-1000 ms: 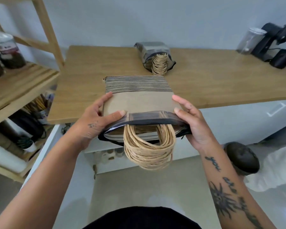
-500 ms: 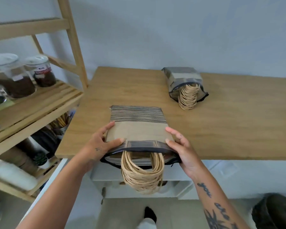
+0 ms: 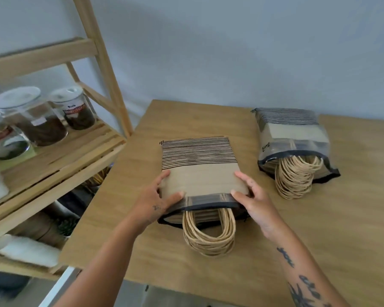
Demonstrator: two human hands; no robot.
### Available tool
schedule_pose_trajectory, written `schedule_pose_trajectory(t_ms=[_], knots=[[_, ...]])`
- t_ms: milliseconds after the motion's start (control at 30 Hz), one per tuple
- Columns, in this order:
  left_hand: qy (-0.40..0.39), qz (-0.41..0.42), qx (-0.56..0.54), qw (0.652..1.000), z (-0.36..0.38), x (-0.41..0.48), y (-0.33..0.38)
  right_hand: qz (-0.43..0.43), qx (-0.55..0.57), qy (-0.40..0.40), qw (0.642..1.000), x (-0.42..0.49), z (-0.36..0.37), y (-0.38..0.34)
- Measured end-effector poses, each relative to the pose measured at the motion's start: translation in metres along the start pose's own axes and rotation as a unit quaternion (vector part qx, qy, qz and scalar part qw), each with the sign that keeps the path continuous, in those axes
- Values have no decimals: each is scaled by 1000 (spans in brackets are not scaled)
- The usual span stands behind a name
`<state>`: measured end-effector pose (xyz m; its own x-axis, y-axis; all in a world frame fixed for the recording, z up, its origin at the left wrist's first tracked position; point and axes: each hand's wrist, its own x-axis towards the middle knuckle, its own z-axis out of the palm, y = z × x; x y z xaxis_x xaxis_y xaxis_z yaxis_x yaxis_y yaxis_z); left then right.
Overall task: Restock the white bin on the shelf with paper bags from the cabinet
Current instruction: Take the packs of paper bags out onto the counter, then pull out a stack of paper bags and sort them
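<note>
Tabletop (image 3: 346, 229): light wood; I see it under the left hand (image 3: 152, 201) and the right hand (image 3: 256, 203), running on to the right.
Jars (image 3: 34, 120): three, clear, pale lids, dark contents; well left of the left hand and farther back, blurred.
Wall (image 3: 230, 52): plain grey-white, beyond both hands.
Green plant (image 3: 68, 226): small, low, left of the left hand.
White bundle (image 3: 24, 249): lower left again; I cannot tell what it is.

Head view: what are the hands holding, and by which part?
The near bag bundle, by its sides near the handle end: left hand on the left edge, right hand on the right.
</note>
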<state>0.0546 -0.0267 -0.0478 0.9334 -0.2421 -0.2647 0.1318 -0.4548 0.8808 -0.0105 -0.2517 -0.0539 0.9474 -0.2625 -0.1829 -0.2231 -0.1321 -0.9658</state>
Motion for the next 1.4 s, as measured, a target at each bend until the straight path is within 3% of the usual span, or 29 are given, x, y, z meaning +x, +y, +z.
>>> schedule_pose_trajectory(t_ms=[300, 400, 533, 700, 833, 1000, 1400], knots=[[28, 22, -2, 999, 11, 33, -3, -31, -9, 1, 999, 39, -9, 6], [30, 42, 133, 990, 3, 41, -2, -41, -43, 95, 994, 32, -4, 5], [-16, 190, 246, 950, -12, 54, 25, -80, -126, 246, 958, 2, 12, 6], [-90, 337, 294, 890, 4, 94, 53, -107, -157, 286, 939, -27, 37, 4], [-177, 314, 390, 847, 28, 109, 43, -63, -158, 298, 939, -37, 55, 10], [-160, 317, 404, 843, 32, 113, 35, 8, -83, 348, 934, -43, 67, 17], [-106, 268, 413, 864, 38, 95, 26, -3, -266, 351, 898, -29, 62, 8]])
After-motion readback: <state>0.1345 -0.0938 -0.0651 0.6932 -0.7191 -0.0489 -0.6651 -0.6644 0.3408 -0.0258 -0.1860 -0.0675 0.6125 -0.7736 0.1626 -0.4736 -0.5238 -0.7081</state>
